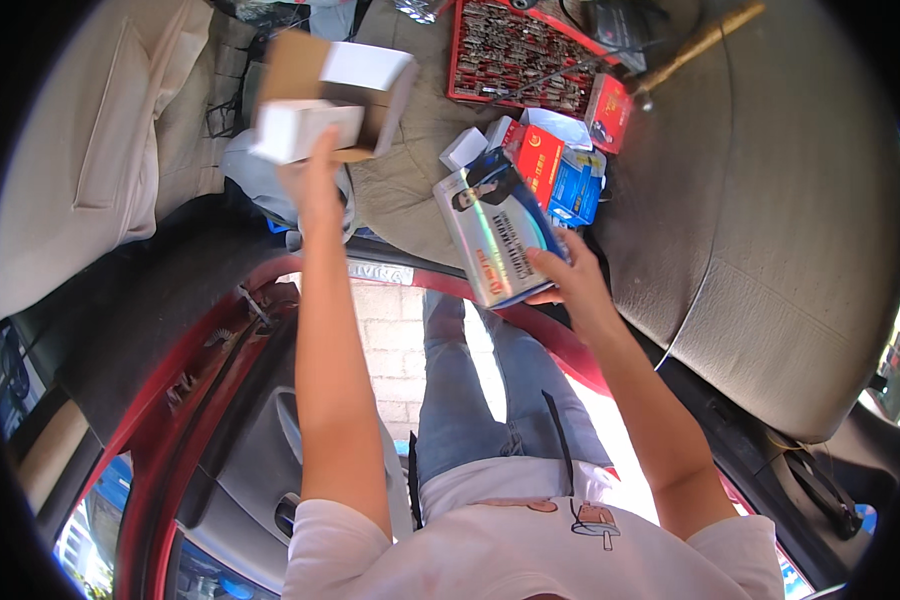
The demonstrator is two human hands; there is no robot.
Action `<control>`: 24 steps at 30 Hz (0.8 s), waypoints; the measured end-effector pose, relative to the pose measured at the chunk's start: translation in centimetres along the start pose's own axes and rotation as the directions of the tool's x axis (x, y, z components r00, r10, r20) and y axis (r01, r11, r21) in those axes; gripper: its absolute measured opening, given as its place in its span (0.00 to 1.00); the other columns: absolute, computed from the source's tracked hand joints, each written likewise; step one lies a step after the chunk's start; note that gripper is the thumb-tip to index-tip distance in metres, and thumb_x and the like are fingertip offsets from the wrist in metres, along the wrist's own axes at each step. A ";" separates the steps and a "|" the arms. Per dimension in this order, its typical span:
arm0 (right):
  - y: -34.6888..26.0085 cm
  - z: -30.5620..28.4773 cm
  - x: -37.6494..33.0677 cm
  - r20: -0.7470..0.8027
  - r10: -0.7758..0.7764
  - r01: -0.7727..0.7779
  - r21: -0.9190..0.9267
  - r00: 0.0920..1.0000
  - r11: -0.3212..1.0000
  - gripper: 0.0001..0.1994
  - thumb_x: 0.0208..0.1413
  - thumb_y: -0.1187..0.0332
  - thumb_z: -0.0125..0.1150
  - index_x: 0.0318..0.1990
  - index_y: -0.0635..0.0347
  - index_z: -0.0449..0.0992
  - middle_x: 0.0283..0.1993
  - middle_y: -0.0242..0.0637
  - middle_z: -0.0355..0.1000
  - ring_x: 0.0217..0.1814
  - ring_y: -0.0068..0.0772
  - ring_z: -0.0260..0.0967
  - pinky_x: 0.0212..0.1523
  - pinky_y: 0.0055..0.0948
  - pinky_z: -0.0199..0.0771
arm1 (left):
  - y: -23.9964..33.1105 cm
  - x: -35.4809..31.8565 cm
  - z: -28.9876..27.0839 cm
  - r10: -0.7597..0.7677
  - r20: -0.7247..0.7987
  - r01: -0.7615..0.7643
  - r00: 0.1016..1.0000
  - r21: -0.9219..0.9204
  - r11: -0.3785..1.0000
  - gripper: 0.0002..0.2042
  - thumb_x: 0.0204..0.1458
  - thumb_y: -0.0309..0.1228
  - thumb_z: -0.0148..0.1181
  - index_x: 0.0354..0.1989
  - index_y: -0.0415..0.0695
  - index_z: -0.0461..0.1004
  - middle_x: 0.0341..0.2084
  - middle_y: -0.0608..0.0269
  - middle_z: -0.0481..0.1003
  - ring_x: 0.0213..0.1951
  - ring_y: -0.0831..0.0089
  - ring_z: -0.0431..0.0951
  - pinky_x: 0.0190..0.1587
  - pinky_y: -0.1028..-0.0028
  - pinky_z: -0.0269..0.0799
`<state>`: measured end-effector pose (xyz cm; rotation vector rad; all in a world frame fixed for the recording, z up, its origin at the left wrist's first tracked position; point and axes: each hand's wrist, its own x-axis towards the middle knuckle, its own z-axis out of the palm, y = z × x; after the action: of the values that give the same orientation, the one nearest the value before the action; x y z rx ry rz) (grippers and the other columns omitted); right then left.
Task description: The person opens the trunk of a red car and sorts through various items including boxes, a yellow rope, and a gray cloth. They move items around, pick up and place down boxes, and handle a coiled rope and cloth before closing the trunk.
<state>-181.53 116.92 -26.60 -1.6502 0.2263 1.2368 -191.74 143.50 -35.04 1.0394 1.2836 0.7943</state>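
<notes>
The left hand [310, 175] pinches a small white box [300, 130], fingers closed under its lower edge, with the box at 12 o'clock from the fingertips. Touching it at 1 o'clock is an open brown carton [315, 70] with white flaps. The right hand [570, 280] clamps a flat shiny package [495, 240], thumb on top at its lower right corner, so the package runs to 10 o'clock from the fingers. Doing this well likely means keeping both grips firm and the 2 items level above the beige car seat [770, 220]. At 1 o'clock of the package lie red and blue boxes [560, 175], then a red tray of keys [515, 50] and a hammer [690, 50].
</notes>
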 end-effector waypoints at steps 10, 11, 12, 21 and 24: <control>5.9 12.1 14.7 0.106 -0.041 -0.039 0.654 0.994 0.756 0.33 0.50 0.69 0.60 0.62 0.56 0.51 0.52 0.40 0.63 0.52 0.35 0.64 0.46 0.39 0.72 | 4.4 -7.1 2.2 0.148 -0.099 -0.150 0.984 -0.018 0.988 0.22 0.41 0.25 0.63 0.47 0.36 0.68 0.38 0.60 0.73 0.38 0.73 0.73 0.37 0.76 0.66; 5.9 12.1 15.0 0.083 -0.003 -0.038 0.493 0.997 0.869 0.32 0.49 0.69 0.60 0.61 0.56 0.53 0.51 0.41 0.63 0.51 0.34 0.65 0.45 0.38 0.72 | 4.1 -6.8 2.5 0.081 -0.082 -0.081 0.993 -0.006 0.997 0.22 0.41 0.25 0.63 0.47 0.38 0.67 0.40 0.60 0.72 0.39 0.73 0.73 0.38 0.74 0.68; 6.0 11.6 15.2 0.050 0.028 -0.043 0.315 0.998 0.948 0.30 0.48 0.70 0.60 0.60 0.56 0.55 0.50 0.42 0.64 0.49 0.34 0.66 0.44 0.37 0.72 | 3.8 -6.5 2.9 0.012 -0.064 -0.012 0.998 0.006 1.000 0.22 0.41 0.25 0.63 0.47 0.41 0.67 0.41 0.61 0.71 0.41 0.72 0.73 0.38 0.72 0.70; 4.8 6.4 10.1 -0.034 -0.693 0.445 -0.744 0.720 0.498 0.21 0.40 0.73 0.57 0.47 0.60 0.67 0.52 0.45 0.62 0.51 0.44 0.61 0.46 0.32 0.69 | -1.7 -4.9 2.7 0.097 0.189 -0.121 0.977 0.115 0.986 0.35 0.38 0.24 0.66 0.56 0.37 0.52 0.51 0.51 0.61 0.52 0.65 0.64 0.55 0.71 0.59; 3.1 7.0 14.4 0.038 -0.796 0.356 -0.906 0.604 0.227 0.18 0.44 0.72 0.52 0.47 0.58 0.68 0.54 0.46 0.61 0.56 0.46 0.57 0.52 0.38 0.64 | -2.7 -4.7 3.0 0.198 0.246 -0.255 0.949 0.228 0.940 0.32 0.40 0.22 0.65 0.55 0.39 0.55 0.49 0.55 0.63 0.49 0.69 0.67 0.50 0.73 0.64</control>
<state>-181.21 126.69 -39.61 -2.5247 -0.9086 0.2259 -189.68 137.74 -35.93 1.4654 1.1063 0.6726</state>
